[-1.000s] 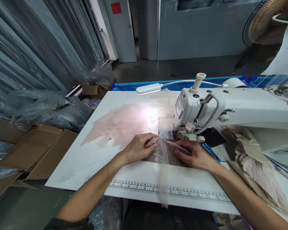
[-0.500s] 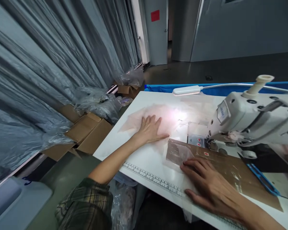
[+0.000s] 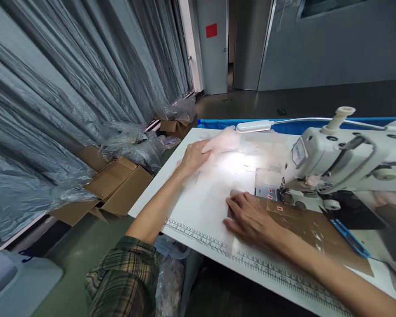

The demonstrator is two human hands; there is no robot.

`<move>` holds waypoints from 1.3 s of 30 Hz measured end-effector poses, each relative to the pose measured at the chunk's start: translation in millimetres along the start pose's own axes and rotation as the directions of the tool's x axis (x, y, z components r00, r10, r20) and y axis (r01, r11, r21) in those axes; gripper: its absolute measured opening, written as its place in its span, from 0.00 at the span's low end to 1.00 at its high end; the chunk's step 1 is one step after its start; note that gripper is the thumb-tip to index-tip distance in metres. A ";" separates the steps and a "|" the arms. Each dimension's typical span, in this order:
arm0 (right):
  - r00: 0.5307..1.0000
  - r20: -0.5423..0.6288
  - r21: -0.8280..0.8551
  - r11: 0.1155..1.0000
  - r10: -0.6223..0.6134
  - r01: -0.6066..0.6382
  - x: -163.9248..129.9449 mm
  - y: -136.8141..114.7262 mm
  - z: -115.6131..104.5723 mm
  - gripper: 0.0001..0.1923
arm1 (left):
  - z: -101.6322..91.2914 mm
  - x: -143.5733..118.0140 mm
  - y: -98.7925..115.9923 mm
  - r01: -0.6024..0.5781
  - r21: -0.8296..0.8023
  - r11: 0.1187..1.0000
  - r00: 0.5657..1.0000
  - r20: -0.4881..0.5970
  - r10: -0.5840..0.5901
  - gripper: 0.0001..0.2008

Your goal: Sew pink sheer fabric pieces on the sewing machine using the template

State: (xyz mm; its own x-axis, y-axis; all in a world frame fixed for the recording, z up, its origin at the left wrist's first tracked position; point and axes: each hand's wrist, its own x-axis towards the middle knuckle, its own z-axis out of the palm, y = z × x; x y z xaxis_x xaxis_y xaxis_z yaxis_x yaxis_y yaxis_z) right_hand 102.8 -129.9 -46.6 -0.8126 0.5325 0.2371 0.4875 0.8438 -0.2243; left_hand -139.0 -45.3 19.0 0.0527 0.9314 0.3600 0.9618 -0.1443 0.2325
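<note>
My left hand (image 3: 194,157) grips a bunch of sheer pale pink fabric (image 3: 221,141) and holds it at the far left of the white sewing table (image 3: 201,207), under the lamp's glare. My right hand (image 3: 249,218) lies flat, fingers spread, on a brown cardboard sheet (image 3: 303,226) in front of the white sewing machine (image 3: 343,160). A thin clear strip runs from under this hand over the printed ruler (image 3: 251,259) at the table's front edge.
A small LED lamp (image 3: 254,126) on a gooseneck hangs over the table. Open cardboard boxes (image 3: 114,187) and plastic bags (image 3: 135,147) lie on the floor to the left, against plastic-covered curtains (image 3: 69,79). A blue tool (image 3: 350,237) lies to the right.
The view swung left. My left hand left the strip near the needle, pressed flat on the pink fabric, then gathered it and lifted it farther away. My right hand slid left on the cardboard.
</note>
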 end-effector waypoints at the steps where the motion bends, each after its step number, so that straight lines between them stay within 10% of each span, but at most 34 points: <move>1: 0.999 0.018 -0.002 1.000 0.031 -0.031 16.6 0.9 0.9 0.14 | -4.4 2.3 -1.7 0.007 -0.010 1.000 1.000 -0.024 -0.007 0.16; 8: 0.991 -0.061 0.031 0.992 0.123 -0.121 83.9 5.4 8.6 0.18 | -11.1 -14.2 4.3 -0.012 -0.015 1.000 0.999 0.053 0.013 0.25; 13: 0.995 -0.095 0.072 0.997 -0.029 0.036 28.9 9.0 -0.6 0.09 | 2.2 -48.6 18.7 -0.090 0.009 0.996 0.944 0.320 0.082 0.34; 21: 0.979 -0.191 0.155 0.987 0.073 -0.043 -64.0 33.3 -11.9 0.14 | -6.5 -38.1 4.5 0.031 -0.198 0.980 0.994 0.110 -0.009 0.21; 29: 0.950 -0.242 0.187 0.970 0.196 -0.153 -95.6 45.0 -4.7 0.15 | 13.2 -4.8 -6.1 0.142 -0.227 0.964 0.989 0.077 -0.128 0.08; 39: 0.874 -0.312 0.453 0.867 0.372 -0.208 -91.3 37.6 -16.3 0.14 | 11.6 -65.3 92.4 -0.239 -0.384 0.892 0.958 0.058 0.282 0.13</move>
State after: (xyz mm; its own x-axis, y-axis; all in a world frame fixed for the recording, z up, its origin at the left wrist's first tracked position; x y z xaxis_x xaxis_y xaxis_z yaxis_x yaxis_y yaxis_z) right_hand 200.6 -145.7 -61.3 -0.4291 0.8004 0.4186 0.4466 0.5908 -0.6719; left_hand -50.4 -115.6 6.5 0.3374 0.8707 0.3577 0.7421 -0.4799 0.4680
